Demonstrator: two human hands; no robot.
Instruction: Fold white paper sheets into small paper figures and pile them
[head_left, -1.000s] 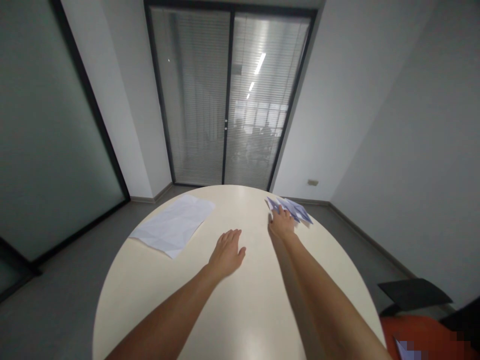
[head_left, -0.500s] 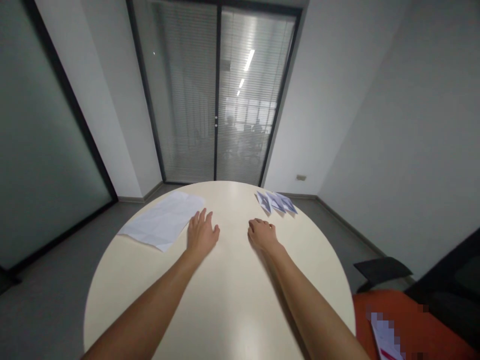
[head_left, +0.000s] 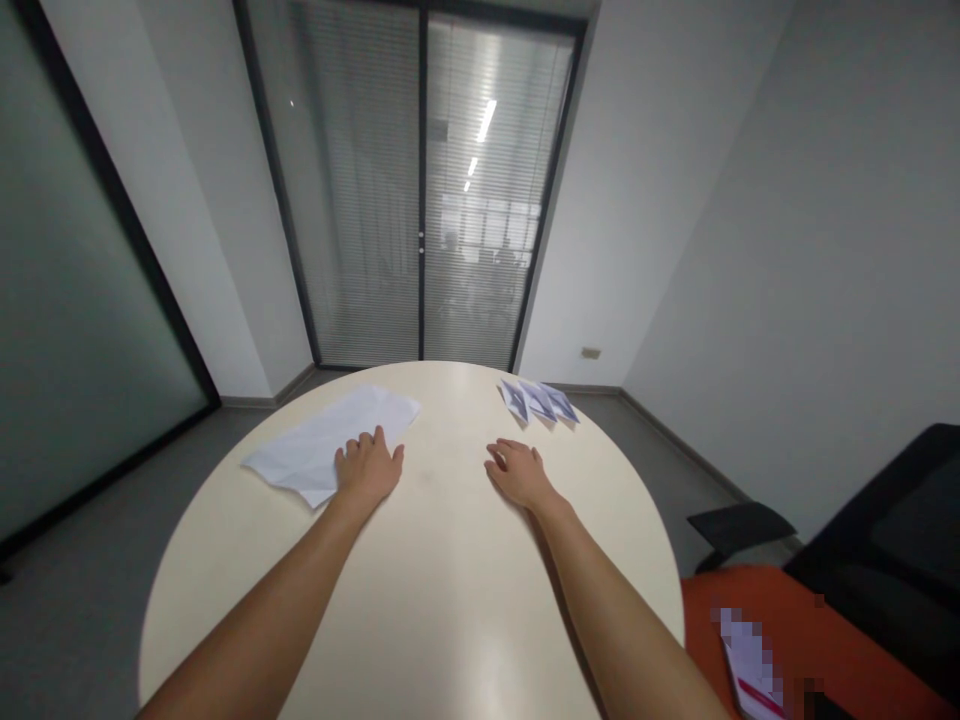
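Note:
My left hand (head_left: 369, 466) lies palm down over the near right edge of a large white sheet of paper (head_left: 330, 435), its thumb spread and its fingers slightly bent. The sheet is creased and lies at the table's far left. Whether the fingers press on it, I cannot tell. To the right, my right hand (head_left: 519, 472) rests low over the bare tabletop with fingers loosely curved and apart from the thumb, holding nothing. Just beyond it, near the far right edge, a row of folded paper pieces (head_left: 538, 402) overlaps.
Everything lies on a round cream table (head_left: 442, 570). At the right stands an orange-seated chair (head_left: 705, 590) with a black armrest (head_left: 742, 527); a white item with a red strip (head_left: 754, 665) is on its seat. A glass door with blinds (head_left: 360, 200) is behind the table.
My left hand has moved left, from beside the sheet to over its edge, and the sheet has shifted slightly. The right hand's fingers have loosened. The view has turned a little right.

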